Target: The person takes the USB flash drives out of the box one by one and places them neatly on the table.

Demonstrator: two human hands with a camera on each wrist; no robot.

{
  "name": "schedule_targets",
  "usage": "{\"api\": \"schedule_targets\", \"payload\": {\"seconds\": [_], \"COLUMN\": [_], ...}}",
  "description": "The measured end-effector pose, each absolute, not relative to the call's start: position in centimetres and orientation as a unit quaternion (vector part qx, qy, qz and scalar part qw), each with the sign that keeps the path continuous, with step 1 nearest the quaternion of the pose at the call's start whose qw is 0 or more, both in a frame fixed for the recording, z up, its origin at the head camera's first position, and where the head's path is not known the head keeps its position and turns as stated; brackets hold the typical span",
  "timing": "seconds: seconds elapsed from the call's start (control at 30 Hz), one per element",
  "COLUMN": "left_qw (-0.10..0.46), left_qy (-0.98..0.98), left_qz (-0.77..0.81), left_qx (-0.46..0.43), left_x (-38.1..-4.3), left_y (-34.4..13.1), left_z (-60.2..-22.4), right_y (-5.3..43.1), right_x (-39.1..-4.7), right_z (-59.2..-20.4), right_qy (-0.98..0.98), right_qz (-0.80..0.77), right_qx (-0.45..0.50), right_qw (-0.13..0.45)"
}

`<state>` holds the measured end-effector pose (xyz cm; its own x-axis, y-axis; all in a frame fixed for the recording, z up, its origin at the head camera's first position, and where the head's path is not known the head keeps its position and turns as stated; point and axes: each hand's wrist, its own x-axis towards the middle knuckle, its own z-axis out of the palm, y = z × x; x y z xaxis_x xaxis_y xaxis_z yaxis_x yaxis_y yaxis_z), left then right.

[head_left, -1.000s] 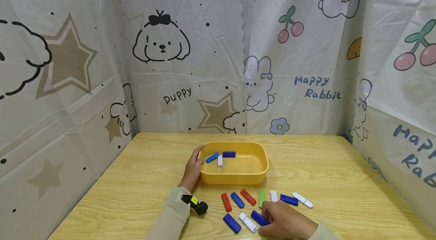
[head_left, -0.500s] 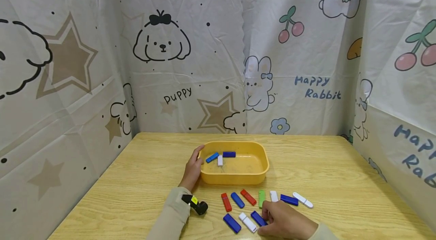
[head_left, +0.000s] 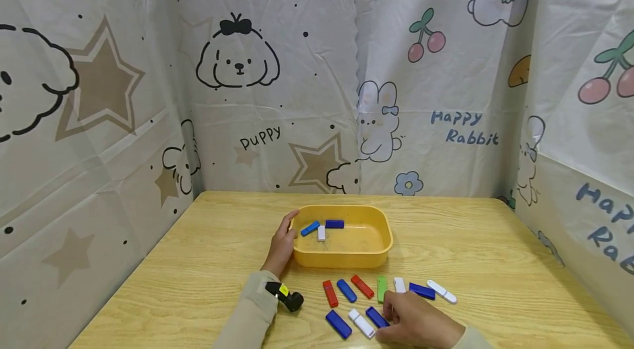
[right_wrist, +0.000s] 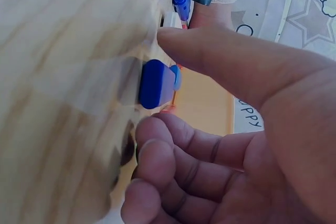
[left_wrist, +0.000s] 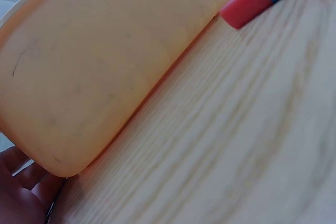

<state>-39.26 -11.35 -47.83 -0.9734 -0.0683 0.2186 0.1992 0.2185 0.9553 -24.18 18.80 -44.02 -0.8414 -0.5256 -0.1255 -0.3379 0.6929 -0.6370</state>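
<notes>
My left hand (head_left: 281,244) grips the left end of a yellow plastic basin (head_left: 342,260), its fingers against the outer end wall in the left wrist view. Inside the basin lie a light blue USB stick (head_left: 310,228), a white one (head_left: 321,233) and a dark blue one (head_left: 334,224). My right hand (head_left: 421,320) is low over the table, beside a dark blue USB stick (right_wrist: 156,84). The right wrist view shows that stick between the thumb and the bent fingers, with a gap on each side. The right hand holds nothing.
Several more USB sticks lie in front of the basin, among them a red one (head_left: 330,293), a green one (head_left: 382,289) and a white one (head_left: 442,291). Printed curtains (head_left: 277,90) enclose the wooden table (head_left: 198,261) at the back and sides.
The hands, basin and USB sticks keep their places relative to each other. The head view has shifted very slightly.
</notes>
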Motion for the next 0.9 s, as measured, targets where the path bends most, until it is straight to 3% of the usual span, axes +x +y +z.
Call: {"api": "schedule_targets", "payload": {"seconds": [0.9], "left_qw": [0.108], "left_qy": [-0.776], "left_qz": [-0.620], "left_qx": [-0.045], "left_x": [-39.32], "left_y": [-11.49], "left_z": [-47.83], "right_y": [18.94], "right_x": [-24.51], "right_z": [-43.76], "right_qy": [0.910], "right_qz": [-0.315], "right_qx": [-0.216], "right_qw": [0.161]}}
